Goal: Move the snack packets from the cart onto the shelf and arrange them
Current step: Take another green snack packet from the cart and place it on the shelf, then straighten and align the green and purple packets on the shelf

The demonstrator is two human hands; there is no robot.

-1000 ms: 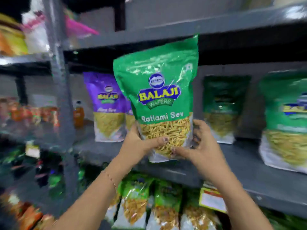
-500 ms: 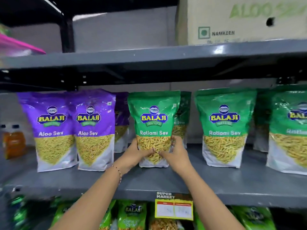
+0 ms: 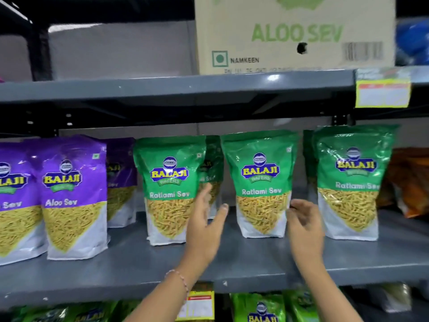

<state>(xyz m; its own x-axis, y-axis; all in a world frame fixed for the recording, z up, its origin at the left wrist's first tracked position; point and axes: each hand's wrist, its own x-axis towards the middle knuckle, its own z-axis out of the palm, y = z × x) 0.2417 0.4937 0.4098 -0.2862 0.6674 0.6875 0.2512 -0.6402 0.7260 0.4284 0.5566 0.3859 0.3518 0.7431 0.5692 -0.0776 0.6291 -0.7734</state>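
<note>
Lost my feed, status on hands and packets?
Left hand open, empty. Right hand open beside middle Ratlami Sev packet. Packet upright on shelf. Nothing in the way.

Green Ratlami Sev packets (image 3: 261,182) upright on grey shelf (image 3: 139,270), open hands (image 3: 253,231) flanking one

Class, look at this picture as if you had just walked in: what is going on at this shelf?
A person is stocking a grey shelf with snack packets. Purple Aloo Sev packets stand on the left and green Ratlami Sev packets continue to the right. Both hands are open and hold nothing: the left hand is in front of one green packet, and the right hand is at the lower right edge of the next green packet. Both packets stand upright on the shelf.
</note>
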